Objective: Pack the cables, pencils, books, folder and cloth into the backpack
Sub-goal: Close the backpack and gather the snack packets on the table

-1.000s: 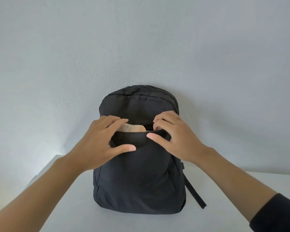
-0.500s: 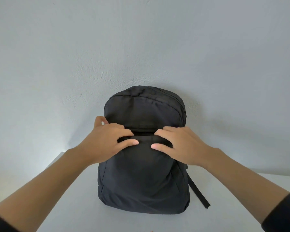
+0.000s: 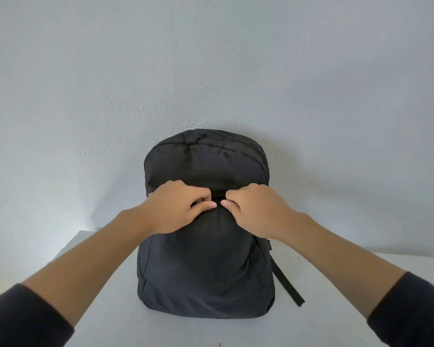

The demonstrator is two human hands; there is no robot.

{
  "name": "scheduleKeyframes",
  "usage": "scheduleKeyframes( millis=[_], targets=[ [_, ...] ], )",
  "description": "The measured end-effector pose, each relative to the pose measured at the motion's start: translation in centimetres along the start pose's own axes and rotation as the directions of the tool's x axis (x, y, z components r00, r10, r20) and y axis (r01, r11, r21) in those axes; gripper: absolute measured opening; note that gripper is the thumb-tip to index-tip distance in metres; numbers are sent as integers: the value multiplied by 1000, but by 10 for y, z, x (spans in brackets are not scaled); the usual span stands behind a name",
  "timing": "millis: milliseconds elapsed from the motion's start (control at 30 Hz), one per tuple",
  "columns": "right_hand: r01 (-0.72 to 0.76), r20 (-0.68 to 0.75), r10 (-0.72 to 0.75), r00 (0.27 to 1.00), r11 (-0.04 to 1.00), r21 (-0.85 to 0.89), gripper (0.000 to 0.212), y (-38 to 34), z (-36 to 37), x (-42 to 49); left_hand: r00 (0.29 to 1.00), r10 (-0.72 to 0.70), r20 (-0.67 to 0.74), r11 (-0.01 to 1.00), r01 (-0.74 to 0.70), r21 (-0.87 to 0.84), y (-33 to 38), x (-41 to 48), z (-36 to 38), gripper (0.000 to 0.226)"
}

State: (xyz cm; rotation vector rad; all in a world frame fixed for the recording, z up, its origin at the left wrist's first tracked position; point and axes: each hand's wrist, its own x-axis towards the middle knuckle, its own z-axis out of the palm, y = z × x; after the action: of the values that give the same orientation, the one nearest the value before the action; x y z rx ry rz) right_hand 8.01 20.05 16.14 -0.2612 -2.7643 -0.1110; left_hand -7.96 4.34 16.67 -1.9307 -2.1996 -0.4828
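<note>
1. The step in hand looks like closing the front pocket of the backpack [image 3: 206, 266]. Both hands meet at the pocket mouth [image 3: 217, 196], about midway up the backpack's front. The packing itself seems nearly finished.
2. The left hand [image 3: 176, 209] has its fingers curled tight. Thumb and fingertips pinch the fabric at the pocket's upper edge, just left of the backpack's centre line.
3. The right hand [image 3: 256, 209] mirrors it just right of the centre line. Its fingers are bent over the edge with the thumb tip pressed beneath, so it appears to nip the same lip of cloth. The two thumbs almost touch.
4. The next move probably calls for one hand to keep the lip taut. The other would go to the small metal zip pull [image 3: 150, 194] at the backpack's left edge and draw it across. Slack fabric could snag the slider.
5. The backpack is black, soft and matte, standing upright with a rounded, full-looking body. The seam across its top appears shut, and a flat strap [image 3: 287, 284] trails from its lower right side.
6. It stands on a white table [image 3: 98, 261] with a pale wall [image 3: 211, 71] close behind it. No cables, pencils, books, folder or cloth show anywhere around the backpack. Whether they are all inside cannot be told.
</note>
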Motion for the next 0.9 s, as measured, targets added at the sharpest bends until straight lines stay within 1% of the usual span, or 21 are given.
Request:
scheduleKeyframes(
  millis=[33, 67, 100, 167, 200, 267, 333, 367, 433, 467, 500, 567, 600, 633, 667, 700, 733, 767, 800, 833, 900],
  targets=[
    [3, 0, -3, 1000, 999, -43, 36, -1, 2, 0, 1000, -3, 28, 1000, 3, -22, -2, 1, -3, 28],
    [19, -37, -21, 999, 998, -58, 38, -2, 5, -3, 999, 6, 42, 999, -4, -49, -6, 0, -5, 28],
    [36, -117, -44, 992, 997, -70, 40, -1, 8, -7, 999, 28, 26, 997, -26, -75, -10, -3, -7, 30],
    [48, -308, -101, 946, 984, -174, 43, 4, 14, -15, 993, 76, -90, 992, -84, -92, -20, -18, -10, 34],
    [29, -363, -113, 925, 973, -227, 43, 7, 17, -20, 981, 94, -168, 993, -105, -59, -24, -28, -11, 36],
    [-14, -409, -99, 907, 965, -264, 43, 12, 15, -24, 952, 101, -290, 995, -96, 32, -31, -42, -12, 36],
    [-56, -392, -43, 919, 970, -237, 45, 12, 12, -21, 948, 26, -317, 1000, -23, 16, -36, -50, -13, 40],
    [-72, -362, -10, 932, 974, -214, 45, 9, 9, -19, 955, -13, -296, 1000, 15, 7, -37, -53, -13, 45],
    [-83, -240, 42, 970, 983, -166, 39, 4, 5, -12, 971, -17, -241, 998, 29, 47, -38, -53, -14, 49],
    [-104, -174, 78, 982, 985, -140, 34, 1, 2, -10, 972, 3, -237, 999, 9, 49, -37, -52, -15, 44],
    [-131, -127, 117, 985, 985, -111, 28, -4, -3, -8, 963, 7, -269, 1000, -5, 8, -37, -53, -19, 34],
    [-142, -121, 136, 983, 989, -36, 11, -10, -10, -3, 919, -53, -392, 988, -9, -154, -39, -56, -23, 16],
    [-125, -140, 125, 982, 992, 7, 5, -15, -11, -1, 886, -118, -448, 975, 17, -222, -42, -59, -24, 13],
    [-109, -166, 118, 979, 992, 61, 7, -21, -12, 1, 855, -208, -475, 959, 85, -269, -45, -60, -26, 12],
    [-80, -181, 102, 978, 989, 126, 12, -28, -12, 4, 835, -320, -447, 927, 180, -328, -49, -62, -26, 12],
    [-46, -185, 83, 979, 980, 195, 16, -37, -12, 8, 828, -437, -351, 867, 285, -408, -53, -63, -27, 16],
    [-11, -179, 60, 982, 965, 262, 18, -44, -12, 11, 824, -529, -201, 778, 376, -503, -54, -62, -26, 24],
    [17, -155, 33, 987, 950, 310, 20, -54, -13, 15, 822, -567, -50, 680, 433, -592, -56, -62, -24, 32],
    [35, -127, 9, 992, 940, 340, 23, -63, -13, 21, 821, -568, 64, 598, 465, -653, -57, -65, -22, 38],
    [42, -97, -8, 995, 937, 346, 28, -70, -12, 26, 823, -553, 129, 551, 478, -684, -57, -67, -20, 43],
    [36, -53, -19, 998, 941, 336, 34, -85, -9, 36, 838, -518, 170, 521, 467, -715, -57, -71, -17, 47]
  ],
)
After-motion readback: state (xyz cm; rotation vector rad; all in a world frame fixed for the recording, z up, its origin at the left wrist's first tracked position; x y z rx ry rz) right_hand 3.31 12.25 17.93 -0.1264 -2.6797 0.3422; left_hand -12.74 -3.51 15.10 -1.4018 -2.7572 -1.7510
